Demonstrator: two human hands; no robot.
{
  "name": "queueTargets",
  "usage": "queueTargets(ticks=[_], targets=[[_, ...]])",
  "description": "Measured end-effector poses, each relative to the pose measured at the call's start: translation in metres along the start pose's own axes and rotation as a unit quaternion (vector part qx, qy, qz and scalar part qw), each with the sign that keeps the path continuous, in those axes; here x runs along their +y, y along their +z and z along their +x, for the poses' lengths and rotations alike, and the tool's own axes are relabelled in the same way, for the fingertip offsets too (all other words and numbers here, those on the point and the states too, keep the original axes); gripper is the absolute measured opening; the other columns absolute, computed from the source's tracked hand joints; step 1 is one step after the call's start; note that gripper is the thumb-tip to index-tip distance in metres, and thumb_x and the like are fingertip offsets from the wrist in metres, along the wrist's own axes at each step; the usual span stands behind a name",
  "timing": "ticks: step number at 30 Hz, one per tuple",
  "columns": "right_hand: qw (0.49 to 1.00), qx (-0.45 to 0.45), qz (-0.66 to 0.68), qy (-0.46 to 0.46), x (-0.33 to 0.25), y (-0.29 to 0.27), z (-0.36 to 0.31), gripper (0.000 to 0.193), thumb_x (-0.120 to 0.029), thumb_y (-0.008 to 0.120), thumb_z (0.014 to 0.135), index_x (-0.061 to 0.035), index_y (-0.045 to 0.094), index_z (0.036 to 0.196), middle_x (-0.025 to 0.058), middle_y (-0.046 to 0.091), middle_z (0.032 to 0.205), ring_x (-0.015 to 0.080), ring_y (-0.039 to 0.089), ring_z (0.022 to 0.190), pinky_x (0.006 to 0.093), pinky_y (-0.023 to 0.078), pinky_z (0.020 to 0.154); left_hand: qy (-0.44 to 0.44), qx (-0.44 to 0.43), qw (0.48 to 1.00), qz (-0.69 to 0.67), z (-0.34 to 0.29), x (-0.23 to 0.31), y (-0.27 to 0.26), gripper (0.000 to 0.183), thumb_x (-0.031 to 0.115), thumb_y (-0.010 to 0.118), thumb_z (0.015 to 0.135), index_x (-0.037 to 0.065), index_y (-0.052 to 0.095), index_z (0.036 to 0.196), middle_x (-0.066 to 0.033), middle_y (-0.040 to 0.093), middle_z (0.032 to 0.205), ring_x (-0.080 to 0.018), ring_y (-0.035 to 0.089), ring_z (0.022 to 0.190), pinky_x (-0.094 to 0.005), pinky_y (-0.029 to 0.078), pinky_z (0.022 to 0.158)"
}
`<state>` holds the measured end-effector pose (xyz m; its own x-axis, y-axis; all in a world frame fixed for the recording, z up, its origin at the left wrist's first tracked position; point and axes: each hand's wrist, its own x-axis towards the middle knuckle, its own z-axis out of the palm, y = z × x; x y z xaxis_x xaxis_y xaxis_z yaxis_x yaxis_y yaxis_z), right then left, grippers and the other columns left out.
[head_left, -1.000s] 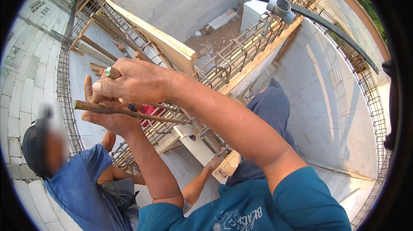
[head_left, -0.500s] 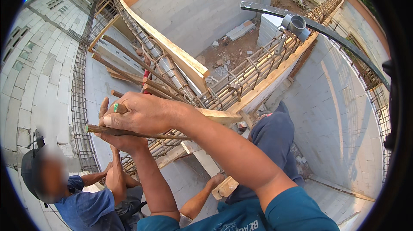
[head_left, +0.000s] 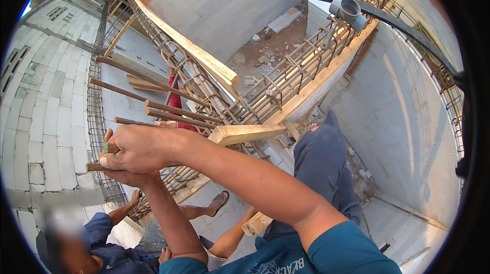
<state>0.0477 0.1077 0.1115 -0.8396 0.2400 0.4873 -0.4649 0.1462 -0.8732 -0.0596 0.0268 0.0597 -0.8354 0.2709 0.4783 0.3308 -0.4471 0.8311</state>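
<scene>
Both hands hold one rusty steel rod (head_left: pixel 95 167) out in front, over the rebar cage (head_left: pixel 204 90). Right hand (head_left: pixel 135 147) wraps tight on top of it, and left hand (head_left: pixel 127 177) grips from below. More rods (head_left: pixel 168 108) stick out just above. Another person (head_left: pixel 97 248) crouches below beside the grey block wall (head_left: pixel 35 121).

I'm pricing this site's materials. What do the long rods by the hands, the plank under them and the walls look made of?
Rods: likely steel rebar, rusty brown, dull. Plank: pale raw timber, unpainted. Walls: grey masonry blocks, probably lightweight concrete, with visible joints. Both hands, left hand and right hand, grip one such rod.
</scene>
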Motion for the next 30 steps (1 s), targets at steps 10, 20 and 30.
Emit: queueTargets(ticks=[10, 20, 30], targets=[[0.999, -0.034, -0.038, -0.004, 0.006, -0.001, 0.003, 0.036, -0.033, 0.051, 0.097, -0.0021, 0.068, 0.089, 0.0124, 0.066, 0.078, 0.0246, 0.060, 0.072, 0.0400, 0.049, 0.072, 0.012, -0.085, 0.996, -0.017, 0.016, -0.018, -0.028, 0.059, 0.049, 0.022, 0.100, 0.001, 0.047, 0.124, -0.0127, 0.055, 0.111, -0.0258, 0.058, 0.103, -0.0450, 0.051, 0.090], [0.999, -0.007, 0.017, -0.026, 0.005, 0.004, 0.001, 0.034, -0.030, 0.051, 0.098, -0.0013, 0.069, 0.101, 0.0139, 0.068, 0.081, 0.0182, 0.059, 0.072, 0.0352, 0.049, 0.073, -0.023, -0.042, 0.991, -0.127, 0.008, -0.007, -0.020, 0.047, 0.043, 0.030, 0.102, 0.002, 0.046, 0.118, -0.0129, 0.054, 0.114, -0.0226, 0.059, 0.104, -0.0392, 0.052, 0.090], [0.997, 0.056, -0.043, -0.041, 0.000, 0.008, -0.005, 0.037, -0.030, 0.051, 0.096, 0.0011, 0.069, 0.087, 0.0121, 0.065, 0.069, 0.0188, 0.057, 0.063, 0.0369, 0.049, 0.067, -0.043, -0.069, 0.993, -0.081, 0.003, 0.004, -0.010, 0.062, 0.056, 0.018, 0.100, 0.006, 0.051, 0.112, -0.0096, 0.056, 0.111, -0.0204, 0.056, 0.108, -0.0374, 0.048, 0.094]])
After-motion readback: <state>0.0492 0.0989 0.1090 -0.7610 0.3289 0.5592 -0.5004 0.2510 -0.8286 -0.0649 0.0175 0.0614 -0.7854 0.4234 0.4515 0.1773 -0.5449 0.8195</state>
